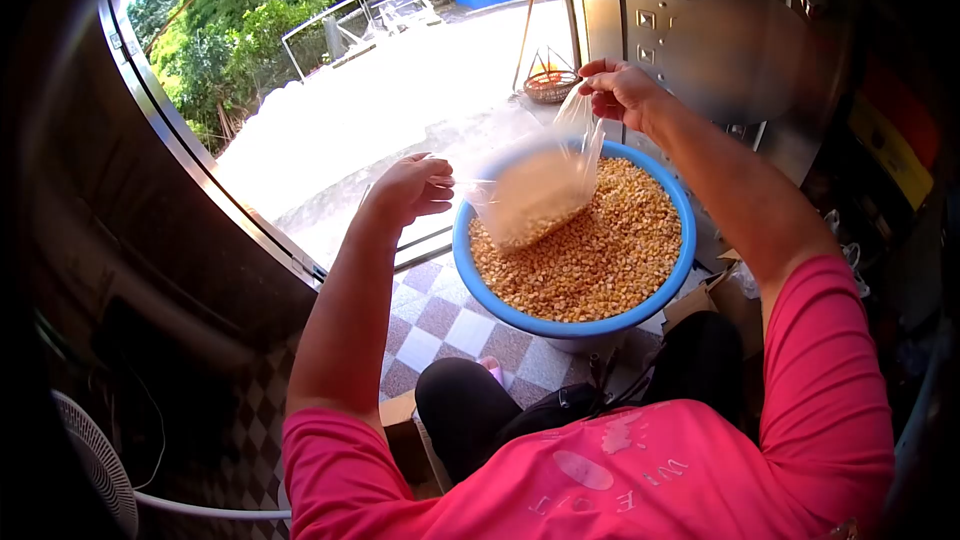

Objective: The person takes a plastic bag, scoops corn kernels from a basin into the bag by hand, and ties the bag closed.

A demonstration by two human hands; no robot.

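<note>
A blue basin point(684, 240) full of yellow corn kernels point(590, 270) stands in front of my knees. Over its left and back part hangs a clear plastic bag point(545, 185) with pale contents, its bottom at the kernels. My right hand point(618, 93), above the basin's back rim, is closed on the upper corner of the bag. To the left of the basin, my left hand point(412, 187) pinches the bag's other side, which is stretched between the two hands.
A wicker basket point(551, 86) sits outside behind the basin, by the open doorway. A metal door point(670, 20) is at the back right. Cardboard point(705, 302) lies right of the basin, and a white fan point(95, 460) is at the lower left.
</note>
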